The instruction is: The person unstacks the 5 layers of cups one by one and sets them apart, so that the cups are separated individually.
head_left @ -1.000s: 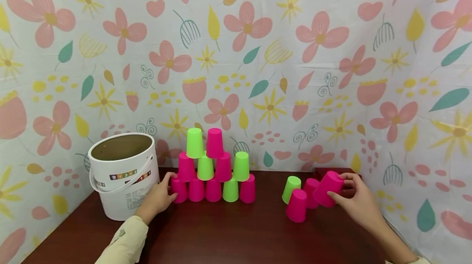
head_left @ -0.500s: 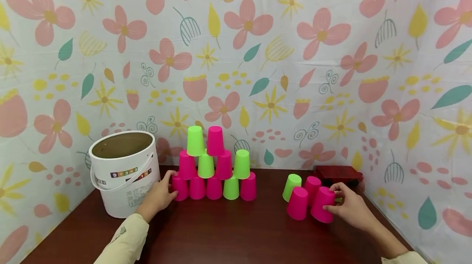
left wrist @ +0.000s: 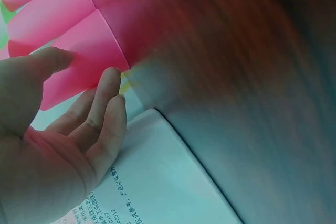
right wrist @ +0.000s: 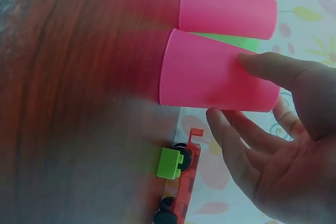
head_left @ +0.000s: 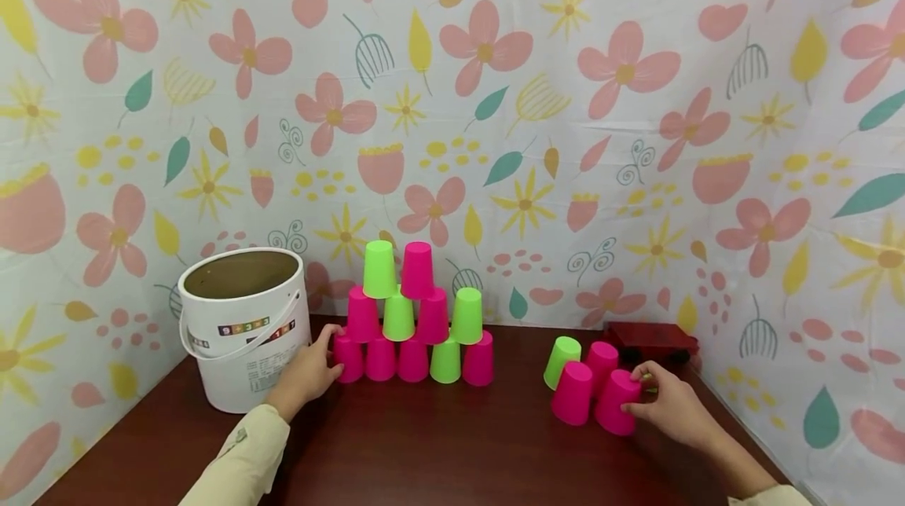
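Pink and green cups stand upside down in a stepped stack, with a green cup and a pink cup on top. My left hand holds the leftmost bottom pink cup, thumb on one side and fingers on the other. Toward the right, my right hand has its thumb on a pink cup and fingertips at the cup's opposite side. That cup stands upside down on the table, beside two pink cups and a green cup.
A white bucket with a handle stands left of the stack, close to my left forearm. Behind my right hand is a red toy vehicle with black wheels. A green toy block lies beside it. Patterned cloth hangs behind the table.
My right hand has brought its pink cup down from a raised, tilted position to upright on the table, nearer the front of the group. My left hand stays at the stack.
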A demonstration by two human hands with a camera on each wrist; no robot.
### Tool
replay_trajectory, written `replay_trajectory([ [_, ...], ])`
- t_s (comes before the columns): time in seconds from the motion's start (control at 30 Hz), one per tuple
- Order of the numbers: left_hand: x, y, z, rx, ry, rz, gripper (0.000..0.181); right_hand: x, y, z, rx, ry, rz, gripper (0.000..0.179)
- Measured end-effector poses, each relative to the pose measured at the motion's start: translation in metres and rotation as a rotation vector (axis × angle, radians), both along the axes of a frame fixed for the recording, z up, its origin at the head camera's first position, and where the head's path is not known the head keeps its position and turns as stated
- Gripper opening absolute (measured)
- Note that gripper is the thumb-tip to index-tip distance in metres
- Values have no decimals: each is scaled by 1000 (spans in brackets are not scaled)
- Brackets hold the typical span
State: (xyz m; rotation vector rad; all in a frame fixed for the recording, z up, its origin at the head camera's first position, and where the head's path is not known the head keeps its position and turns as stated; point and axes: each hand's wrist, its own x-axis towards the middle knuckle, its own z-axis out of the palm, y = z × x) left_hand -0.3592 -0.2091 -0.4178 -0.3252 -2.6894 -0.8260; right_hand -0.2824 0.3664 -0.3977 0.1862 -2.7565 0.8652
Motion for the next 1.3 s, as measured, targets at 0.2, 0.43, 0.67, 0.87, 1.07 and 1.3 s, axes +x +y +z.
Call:
replay_trajectory([
  [0.2,-3,-1,-1,-8,-10,3,59,3,-2,16,-20,19,3,47],
  [0.43,-5,0,6,-11,-11,15,59,7,-35,45,-56,197,-53,43],
  [0.67,-1,-1,9,-15,-14,9,59,3,-97,58,-187,286,-29,38],
  [0.87,-1,0,3,-2,-55,6,61,-10,-145,62,-283,280,34,38],
  [1.07,-3,1,1,4,-46,12,61,-30,-188,67,-330,329,157,47],
  [1.3,-2,1,3,3,-36,11,62,-51,-228,83,-368,305,278,51],
])
